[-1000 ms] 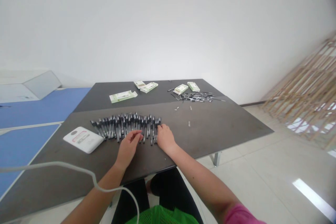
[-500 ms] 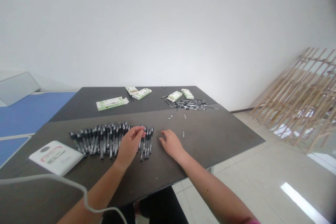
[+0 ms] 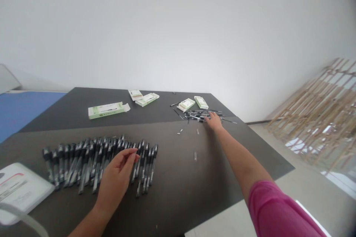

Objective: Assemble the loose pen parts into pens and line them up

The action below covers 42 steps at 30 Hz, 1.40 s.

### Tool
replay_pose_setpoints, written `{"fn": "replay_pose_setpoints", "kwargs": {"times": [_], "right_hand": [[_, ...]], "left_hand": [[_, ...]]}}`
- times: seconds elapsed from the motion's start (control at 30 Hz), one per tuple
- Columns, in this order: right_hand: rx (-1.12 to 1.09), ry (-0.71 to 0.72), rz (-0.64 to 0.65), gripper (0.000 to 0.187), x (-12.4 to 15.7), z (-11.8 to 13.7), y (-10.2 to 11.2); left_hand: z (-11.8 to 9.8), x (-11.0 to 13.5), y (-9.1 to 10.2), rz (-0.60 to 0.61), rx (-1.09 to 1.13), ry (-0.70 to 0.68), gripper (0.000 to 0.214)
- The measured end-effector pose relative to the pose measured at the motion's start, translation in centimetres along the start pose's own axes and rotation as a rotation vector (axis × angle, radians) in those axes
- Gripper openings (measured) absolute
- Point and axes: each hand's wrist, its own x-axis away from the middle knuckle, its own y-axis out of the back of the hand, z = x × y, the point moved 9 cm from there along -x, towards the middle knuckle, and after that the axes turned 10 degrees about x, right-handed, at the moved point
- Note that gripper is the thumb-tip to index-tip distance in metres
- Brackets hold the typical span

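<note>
The left hand [image 3: 115, 177] is over the right end of the row of pens [image 3: 91, 157] on the near tabletop [image 3: 172, 192]. Its grip is loosely spread, thumb close to the forefinger, with nothing seen between them. The right hand [image 3: 214, 121] is stretched to the pile of pen parts [image 3: 200, 114] at the far right; I cannot tell whether its grip pinches anything. The pile sits near the right edge, so a careless drag could push parts onto the floor. The low forearm could sweep away the small loose piece [image 3: 195, 155]. The left hand, unwatched, could nudge the pens out of line and set them rolling
</note>
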Motion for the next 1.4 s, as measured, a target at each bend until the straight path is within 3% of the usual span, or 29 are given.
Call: {"fn": "replay_pose_setpoints", "kwargs": {"times": [0.17,0.33,0.7,0.83,1.23,1.4], "right_hand": [[0.045,0.029,0.126,0.043,-2.4,1.0,-3.3],[0.066,0.097,0.144,0.041,0.1,2.1,-4.0],[-0.018,0.214,0.076,0.038,9.7,4.3,-1.2],[-0.08,0.234,0.046,0.04,11.9,4.8,-0.2],[-0.161,0.098,-0.058,0.037,10.7,-0.4,2.6],[-0.082,0.205,-0.003,0.028,11.4,1.3,3.8]], "left_hand": [[0.3,0.3,0.0,0.014,-0.032,0.018,0.035],[0.2,0.4,0.0,0.006,-0.045,0.031,0.034],[-0.4,0.7,-0.8,0.042,-0.029,-0.028,0.035],[-0.4,0.7,-0.7,0.044,-0.055,-0.04,0.036],[-0.2,0.5,-0.7,0.049,-0.072,-0.061,0.035],[-0.2,0.5,-0.8,0.058,-0.065,-0.069,0.034]]}}
